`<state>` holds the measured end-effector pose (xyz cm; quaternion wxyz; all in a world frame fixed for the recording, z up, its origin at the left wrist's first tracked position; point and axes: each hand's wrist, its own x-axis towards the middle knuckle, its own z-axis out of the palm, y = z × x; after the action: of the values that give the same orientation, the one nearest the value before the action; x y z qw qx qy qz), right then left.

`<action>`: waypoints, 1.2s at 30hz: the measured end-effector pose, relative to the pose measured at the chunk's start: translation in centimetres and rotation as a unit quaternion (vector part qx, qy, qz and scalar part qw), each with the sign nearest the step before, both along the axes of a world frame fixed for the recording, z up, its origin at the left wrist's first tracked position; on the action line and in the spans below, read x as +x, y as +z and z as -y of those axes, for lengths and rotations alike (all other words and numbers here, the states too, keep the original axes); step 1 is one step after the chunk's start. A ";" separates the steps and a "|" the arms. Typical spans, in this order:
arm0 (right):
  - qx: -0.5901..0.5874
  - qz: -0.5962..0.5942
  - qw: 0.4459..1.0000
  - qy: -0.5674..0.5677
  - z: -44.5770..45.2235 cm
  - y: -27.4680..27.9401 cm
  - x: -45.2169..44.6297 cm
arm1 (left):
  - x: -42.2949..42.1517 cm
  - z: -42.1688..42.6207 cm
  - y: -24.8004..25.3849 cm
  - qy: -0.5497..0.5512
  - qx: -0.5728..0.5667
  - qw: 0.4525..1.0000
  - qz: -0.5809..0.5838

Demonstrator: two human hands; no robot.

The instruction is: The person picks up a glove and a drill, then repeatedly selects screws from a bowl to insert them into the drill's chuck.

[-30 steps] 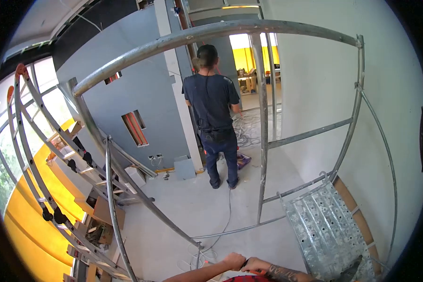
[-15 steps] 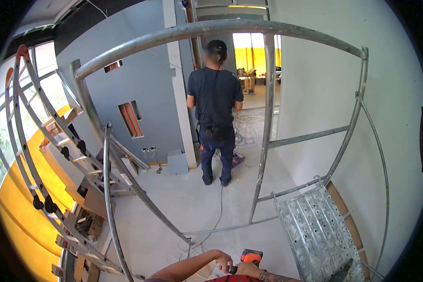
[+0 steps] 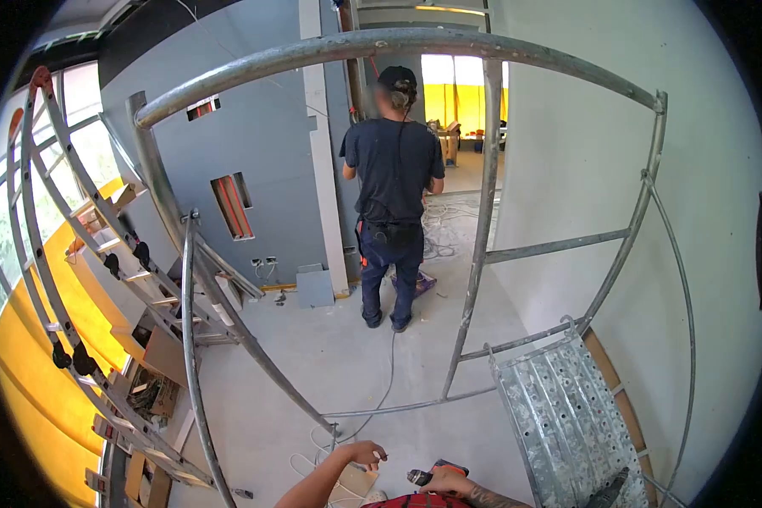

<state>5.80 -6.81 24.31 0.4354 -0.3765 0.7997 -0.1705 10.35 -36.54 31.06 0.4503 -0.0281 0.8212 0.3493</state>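
At the bottom edge, my right hand (image 3: 450, 481) is wrapped round a cordless drill (image 3: 419, 477), its dark chuck pointing left. The drill's orange and black end shows above the hand. My left hand (image 3: 367, 455) hovers just left of the chuck, apart from it, fingers loosely bent and spread. Nothing shows in that hand, though a tiny item could be hidden.
A metal scaffold frame (image 3: 381, 41) surrounds my view, with a perforated metal platform (image 3: 567, 406) at lower right. Ladders (image 3: 76, 237) lean at left beside boxes. A co-worker (image 3: 394, 178) stands beyond, back turned. A cable (image 3: 389, 372) crosses the floor.
My left hand has come off the drill's chuck and moved left and up. The drill has turned, so less of its orange end shows. The co-worker has shifted slightly.
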 end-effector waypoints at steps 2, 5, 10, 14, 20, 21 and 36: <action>-0.007 0.051 0.985 -0.167 -0.6 1.2 -0.7 | 2.3 0.3 -4.8 0.224 0.240 0.944 0.044; -0.069 0.168 0.943 -0.280 -0.4 4.5 -2.3 | 4.9 -2.3 -4.3 0.334 0.462 0.817 0.080; -0.200 0.375 0.764 -0.486 0.7 9.9 -3.9 | 3.1 -8.2 -1.1 0.357 0.401 0.843 0.020; -0.320 0.452 0.654 -0.515 3.3 11.6 -4.5 | 1.5 -10.8 2.2 0.419 0.375 0.813 -0.151; -0.377 0.360 0.708 -0.476 6.1 14.0 -2.2 | 3.7 -11.1 7.3 0.448 0.209 0.799 -0.343; -0.375 0.375 0.716 -0.453 6.3 13.5 -2.3 | 4.2 -11.4 9.2 0.451 0.122 0.807 -0.363; -0.363 0.273 0.871 -0.187 20.3 13.6 -2.0 | 6.6 -3.5 8.3 0.476 -0.201 0.790 -0.329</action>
<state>3.79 -27.15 37.95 0.4296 -0.2900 0.5859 -0.6230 16.97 -33.09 39.37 -0.0860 -0.3889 0.8541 0.3345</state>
